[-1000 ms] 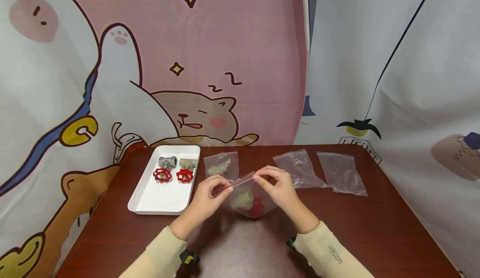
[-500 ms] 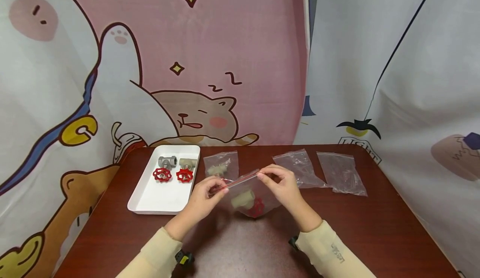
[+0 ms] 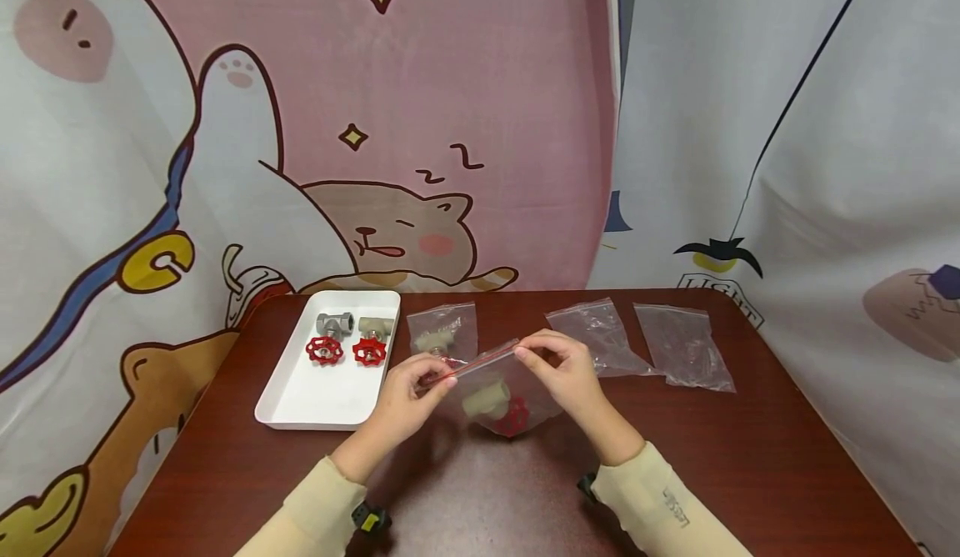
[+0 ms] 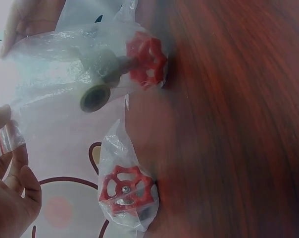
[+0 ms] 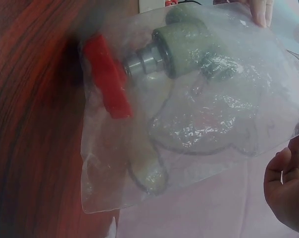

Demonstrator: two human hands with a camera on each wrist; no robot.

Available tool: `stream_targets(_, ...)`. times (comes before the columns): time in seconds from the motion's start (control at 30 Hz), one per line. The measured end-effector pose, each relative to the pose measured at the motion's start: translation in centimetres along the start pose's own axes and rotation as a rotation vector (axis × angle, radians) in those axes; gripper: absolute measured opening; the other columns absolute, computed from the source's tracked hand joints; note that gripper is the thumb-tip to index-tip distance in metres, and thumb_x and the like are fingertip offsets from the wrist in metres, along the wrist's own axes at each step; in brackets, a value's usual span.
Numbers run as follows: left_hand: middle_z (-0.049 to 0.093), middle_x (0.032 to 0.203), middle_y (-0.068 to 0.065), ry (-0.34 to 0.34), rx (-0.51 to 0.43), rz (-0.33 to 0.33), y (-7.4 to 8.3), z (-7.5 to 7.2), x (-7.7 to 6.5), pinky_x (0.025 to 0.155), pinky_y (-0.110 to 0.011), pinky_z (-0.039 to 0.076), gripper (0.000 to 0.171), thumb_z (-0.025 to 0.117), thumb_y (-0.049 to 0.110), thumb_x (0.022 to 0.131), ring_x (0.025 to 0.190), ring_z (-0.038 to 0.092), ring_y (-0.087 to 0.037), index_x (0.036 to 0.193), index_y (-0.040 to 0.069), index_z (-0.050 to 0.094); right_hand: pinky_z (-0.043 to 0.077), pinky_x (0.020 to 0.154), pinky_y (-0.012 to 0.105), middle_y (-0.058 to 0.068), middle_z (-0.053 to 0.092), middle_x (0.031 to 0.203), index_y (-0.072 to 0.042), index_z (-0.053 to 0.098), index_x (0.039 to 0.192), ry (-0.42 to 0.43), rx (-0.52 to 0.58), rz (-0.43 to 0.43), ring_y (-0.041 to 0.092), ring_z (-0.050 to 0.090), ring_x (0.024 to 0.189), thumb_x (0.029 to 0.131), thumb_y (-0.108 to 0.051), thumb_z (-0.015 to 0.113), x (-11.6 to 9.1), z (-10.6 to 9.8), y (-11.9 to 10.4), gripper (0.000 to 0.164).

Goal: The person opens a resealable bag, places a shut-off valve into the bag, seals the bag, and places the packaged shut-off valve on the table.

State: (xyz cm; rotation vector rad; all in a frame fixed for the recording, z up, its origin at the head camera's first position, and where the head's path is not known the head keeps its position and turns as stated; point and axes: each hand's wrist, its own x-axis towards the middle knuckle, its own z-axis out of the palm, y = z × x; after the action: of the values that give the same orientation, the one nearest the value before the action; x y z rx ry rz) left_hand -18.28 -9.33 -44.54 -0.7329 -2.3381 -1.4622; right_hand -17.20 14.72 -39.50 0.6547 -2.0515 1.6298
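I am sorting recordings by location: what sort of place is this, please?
Probably an improvised packing station: a table with a white tray of valves, a zip bag with another valve in it, and cartoon-printed cloth behind.

From the bench [image 3: 750, 457] I read "LIGHT" [image 3: 717, 289] on the white curtain [image 3: 780, 140], two o'clock; "Z" marks [image 3: 467, 158] at twelve; sleeve lettering [image 3: 675, 508], four o'clock, is unclear.

The left forearm [image 3: 303, 503] and right forearm [image 3: 667, 499] enter from the bottom of the head view and slant inward, their 2 wrists bare. The left hand [image 3: 411, 392] pinches between thumb and index finger. The right hand [image 3: 564, 369], slightly higher in that view, pinches likewise, its thumb and index finger pointing toward the left hand. The 2 hands are near each other, not touching; the wrist views show other fingers curled.
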Motion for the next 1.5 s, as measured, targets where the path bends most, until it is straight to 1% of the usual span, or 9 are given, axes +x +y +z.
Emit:
stream_targets(0.27, 0.063, 0.080, 0.003, 0.006, 0.010, -0.044, -0.7, -0.4, -0.5, 0.056, -0.022, 0.045, 0.007, 0.075, 0.012, 0.080, 0.067, 0.049, -0.003, 0.084, 0.014, 0.069, 0.041, 0.051, 0.020, 0.021, 0.064, 0.075, 0.011, 0.066, 0.080, 0.021, 0.000, -0.005, 0.006, 0.050, 0.062, 0.078, 0.011, 0.068, -0.1, -0.1, 0.2, 0.003)
stream_targets(0.63, 0.064, 0.081, 0.006, 0.014, 0.053, -0.014, -1.0, -1.0, -0.7, 0.055, -0.019, 0.044, 0.006, 0.074, 0.014, 0.082, 0.066, 0.049, -0.002, 0.086, 0.015, 0.070, 0.043, 0.051, 0.019, 0.021, 0.063, 0.076, 0.008, 0.068, 0.081, 0.038, 0.004, 0.021, 0.006, 0.052, 0.064, 0.078, 0.013, 0.067, 0.0, -0.2, 0.3, 0.006)
stream_targets(0.87, 0.062, 0.075, 0.006, 0.025, 0.045, -0.016, -0.8, -1.1, -0.5, 0.051, -0.019, 0.042, 0.006, 0.076, 0.015, 0.079, 0.061, 0.046, -0.002, 0.083, 0.013, 0.072, 0.046, 0.054, 0.018, 0.023, 0.063, 0.077, 0.009, 0.067, 0.082, 0.049, 0.014, 0.028, 0.004, 0.055, 0.065, 0.078, 0.011, 0.068, -0.1, -0.3, 0.6, 0.004)
stream_targets(1.0, 0.060, 0.071, 0.007, 0.046, 0.028, -0.025, -0.8, -0.8, -0.5, 0.049, -0.019, 0.041, 0.005, 0.077, 0.014, 0.078, 0.059, 0.046, -0.001, 0.080, 0.013, 0.072, 0.045, 0.054, 0.017, 0.021, 0.063, 0.075, 0.009, 0.067, 0.081, 0.059, 0.024, 0.023, 0.004, 0.054, 0.065, 0.077, 0.013, 0.067, -0.2, -0.4, 1.5, 0.005)
stream_targets(1.1, 0.060, 0.070, 0.006, 0.066, 0.016, -0.017, -0.8, -0.6, -0.5, 0.049, -0.018, 0.041, 0.006, 0.077, 0.011, 0.077, 0.059, 0.045, -0.001, 0.079, 0.013, 0.072, 0.046, 0.056, 0.017, 0.014, 0.065, 0.077, 0.007, 0.067, 0.083, 0.051, 0.037, 0.067, 0.003, 0.055, 0.067, 0.080, 0.009, 0.068, -0.5, -0.5, 2.8, 0.004)
stream_targets(1.2, 0.060, 0.069, 0.005, 0.084, 0.005, -0.011, -1.0, -0.5, -0.6, 0.049, -0.018, 0.042, 0.006, 0.077, 0.010, 0.077, 0.059, 0.046, 0.000, 0.078, 0.013, 0.072, 0.048, 0.063, 0.018, 0.009, 0.066, 0.086, 0.002, 0.067, 0.093, -0.028, 0.057, 0.163, 0.004, 0.057, 0.074, 0.086, -0.002, 0.067, -0.8, -0.8, 3.9, 0.009)
stream_targets(1.33, 0.060, 0.069, 0.005, 0.104, -0.008, -0.031, -1.1, -0.4, -0.5, 0.049, -0.018, 0.042, 0.006, 0.077, 0.010, 0.077, 0.059, 0.047, -0.001, 0.077, 0.012, 0.072, 0.051, 0.076, 0.023, 0.012, 0.063, 0.110, -0.002, 0.059, 0.117, -0.242, 0.075, 0.284, 0.010, 0.058, 0.091, 0.090, -0.010, 0.063, -1.1, -1.6, 4.5, 0.029)
stream_targets(1.43, 0.059, 0.070, 0.004, 0.113, -0.011, -0.041, -1.1, -0.4, -0.4, 0.048, -0.019, 0.042, 0.006, 0.077, 0.009, 0.078, 0.058, 0.047, -0.001, 0.078, 0.012, 0.071, 0.049, 0.087, 0.026, 0.013, 0.059, 0.124, -0.006, 0.054, 0.127, -0.385, 0.020, 0.332, 0.013, 0.057, 0.106, 0.089, -0.015, 0.065, -1.5, -2.2, 5.1, 0.041)
stream_targets(1.5, 0.060, 0.071, 0.004, 0.114, -0.010, -0.038, -1.0, -0.4, -0.3, 0.049, -0.019, 0.042, 0.006, 0.077, 0.009, 0.078, 0.059, 0.047, -0.002, 0.079, 0.011, 0.071, 0.047, 0.091, 0.026, 0.010, 0.060, 0.125, -0.009, 0.056, 0.127, -0.444, -0.016, 0.351, 0.012, 0.056, 0.110, 0.089, -0.018, 0.066, -1.9, -2.5, 5.8, 0.041)
